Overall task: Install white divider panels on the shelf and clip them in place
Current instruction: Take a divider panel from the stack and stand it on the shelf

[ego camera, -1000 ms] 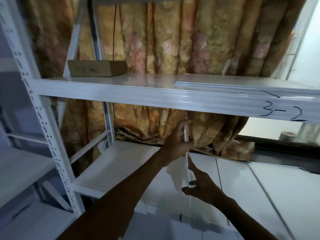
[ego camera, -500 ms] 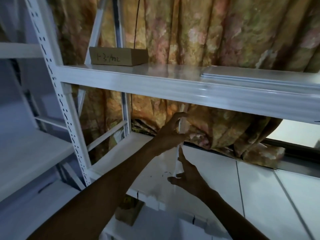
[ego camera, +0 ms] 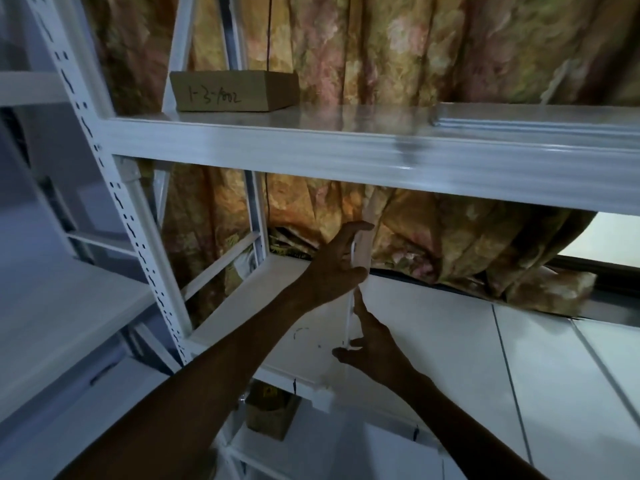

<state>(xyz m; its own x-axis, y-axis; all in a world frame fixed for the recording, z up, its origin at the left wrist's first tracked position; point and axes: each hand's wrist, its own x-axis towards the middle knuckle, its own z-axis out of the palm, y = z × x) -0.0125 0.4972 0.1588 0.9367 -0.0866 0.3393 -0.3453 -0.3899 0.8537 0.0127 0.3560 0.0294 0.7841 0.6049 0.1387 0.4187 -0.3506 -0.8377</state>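
Observation:
A thin white divider panel stands upright, edge-on to me, on the lower white shelf under the upper shelf beam. My left hand grips its upper part, fingers curled around the edge. My right hand holds its lower front edge between thumb and fingers, just above the shelf surface. A small white clip sits on the shelf's front lip below the panel. More thin dividers stand further right on the same shelf.
A cardboard box with handwriting rests on the upper shelf, beside stacked white panels. A perforated white upright stands at left. A floral curtain hangs behind. Another box lies below the shelf.
My view has shifted left and closer, so the shelf upright and box sit more central. Both hands stay on the divider panel in nearly the same grip.

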